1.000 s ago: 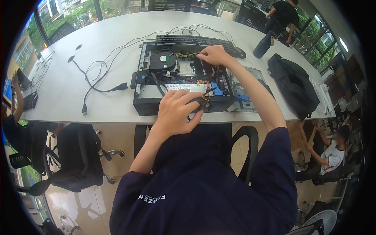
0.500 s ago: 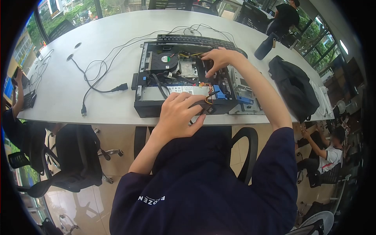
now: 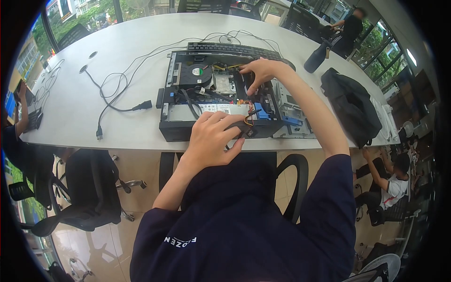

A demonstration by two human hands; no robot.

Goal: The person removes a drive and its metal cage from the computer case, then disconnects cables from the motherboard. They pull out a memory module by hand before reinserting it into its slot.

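Observation:
An uncovered desktop computer case [image 3: 176, 131] lies flat on the table in front of me, its insides facing up. My left hand [image 3: 215, 138] rests over its near edge, fingers on top of the silver power supply [image 3: 181, 112] and thumb down the front wall. Thin yellow and black wires [image 3: 249, 120] stick up by its fingertips. Deeper in the case my right hand [image 3: 263, 73] spans a narrow dark part [image 3: 243, 84] between fingers and thumb; its kind is hidden. A black fan [image 3: 196, 74] sits to the left, and a blue latch [image 3: 261, 111] to the right.
Behind the case lies a black keyboard [image 3: 230, 48]. A metal panel [image 3: 293, 105] adjoins it at right, then a bottle [image 3: 317, 57] and a black bag [image 3: 352, 105]. Loose cables [image 3: 120, 109] run across the left of the table [image 3: 141, 35]. Other people sit or stand farther away.
Both hands keep nearly the same places on the case, and the view has shifted slightly. In the background at right, a standing person has changed posture.

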